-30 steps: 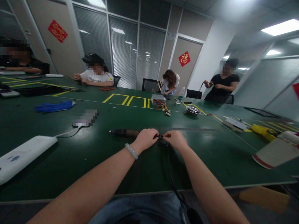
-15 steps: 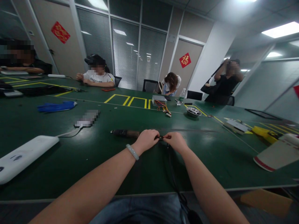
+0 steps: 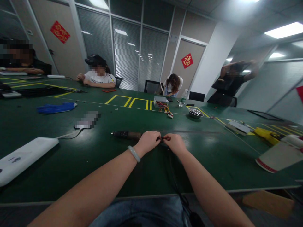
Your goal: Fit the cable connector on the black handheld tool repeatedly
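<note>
With the left hand (image 3: pixel 150 138) and right hand (image 3: pixel 175 143) pinched closed on a small dark piece (image 3: pixel 162 139) between them, in line with the dark tool (image 3: pixel 126 135) lying on the tabletop (image 3: pixel 227 167), working gently and straight, the black cable (image 3: pixel 185 203) slack, would probably help.

Right door poster (image 3: pixel 187 61): a gold "福" is showing on its red diamond, hanging far beyond the right hand (image 3: pixel 174 143) and slightly rightward.
Left door poster (image 3: pixel 60 32): gold characters are running across the red, far beyond and left of the left hand (image 3: pixel 149 139), blurring past reading.
White T-shirt (image 3: pixel 99 78): dark chest lettering is blurring, beyond and left of the grip.
Bottle label (image 3: pixel 183 99): green is showing, beyond and right of the grip, print too small.
White power bank (image 3: pixel 28 160): a dark mark is showing, unreadable, left of the grip.
</note>
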Available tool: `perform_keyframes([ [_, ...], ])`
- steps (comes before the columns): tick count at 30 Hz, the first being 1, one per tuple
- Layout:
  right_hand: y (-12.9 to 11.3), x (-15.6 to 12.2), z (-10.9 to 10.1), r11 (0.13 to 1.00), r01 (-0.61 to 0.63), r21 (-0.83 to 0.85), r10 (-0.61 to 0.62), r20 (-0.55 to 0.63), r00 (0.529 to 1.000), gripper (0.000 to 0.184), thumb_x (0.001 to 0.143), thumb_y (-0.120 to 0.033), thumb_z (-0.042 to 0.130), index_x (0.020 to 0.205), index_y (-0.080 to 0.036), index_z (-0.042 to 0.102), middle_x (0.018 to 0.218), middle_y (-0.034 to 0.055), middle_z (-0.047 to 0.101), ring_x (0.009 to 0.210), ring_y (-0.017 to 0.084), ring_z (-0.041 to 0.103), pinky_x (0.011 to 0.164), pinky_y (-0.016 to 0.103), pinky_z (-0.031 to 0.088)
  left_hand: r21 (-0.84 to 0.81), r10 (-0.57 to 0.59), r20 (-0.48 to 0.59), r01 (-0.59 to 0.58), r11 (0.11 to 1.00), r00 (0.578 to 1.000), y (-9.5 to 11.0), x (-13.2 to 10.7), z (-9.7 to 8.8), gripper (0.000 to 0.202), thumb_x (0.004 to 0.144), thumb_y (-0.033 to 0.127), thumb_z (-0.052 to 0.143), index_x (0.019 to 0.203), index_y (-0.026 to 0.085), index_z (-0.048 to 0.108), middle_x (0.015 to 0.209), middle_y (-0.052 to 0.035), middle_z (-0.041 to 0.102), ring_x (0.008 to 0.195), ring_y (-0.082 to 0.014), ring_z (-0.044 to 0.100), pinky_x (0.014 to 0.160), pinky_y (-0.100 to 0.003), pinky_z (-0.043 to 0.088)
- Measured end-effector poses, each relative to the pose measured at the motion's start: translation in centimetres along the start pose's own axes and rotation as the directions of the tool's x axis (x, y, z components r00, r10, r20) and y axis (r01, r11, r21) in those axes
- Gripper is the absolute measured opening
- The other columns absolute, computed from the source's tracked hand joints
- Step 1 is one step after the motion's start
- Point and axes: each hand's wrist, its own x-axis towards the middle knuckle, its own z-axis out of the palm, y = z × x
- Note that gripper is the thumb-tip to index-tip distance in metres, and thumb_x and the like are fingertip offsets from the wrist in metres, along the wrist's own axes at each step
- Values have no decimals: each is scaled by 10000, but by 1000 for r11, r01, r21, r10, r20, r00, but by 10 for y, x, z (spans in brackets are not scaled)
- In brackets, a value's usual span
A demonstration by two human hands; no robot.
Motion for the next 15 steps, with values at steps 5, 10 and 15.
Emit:
perform_keyframes([
  [5,4,3,3,970,182,-162,-183,8,983,181,845,-286,584,952,-256,726,909,10,704,817,153,632,754,251,442,7,3,6,-3,1000,1000,0,0,2,104,867,276,569,939,209,603,930,-29,649,863,-199,609,790,-320,436],
  [10,8,6,4,917,330,-224,-335,15,942,189,878,-240,534,942,-245,712,1170,22,645,1034,154,594,897,245,419,14,-25,22,25,1000,999,3,0,-3,158,870,271,566,1016,209,563,958,-39,653,881,-205,622,800,-317,446],
  [15,9,10,3,863,326,-386,-294,141,945,183,927,-283,476,1012,-232,630,975,35,686,885,173,630,773,259,444,16,-36,42,36,999,998,4,-1,-7,202,868,279,577,1052,209,531,983,-46,656,887,-216,633,788,-324,465],
])
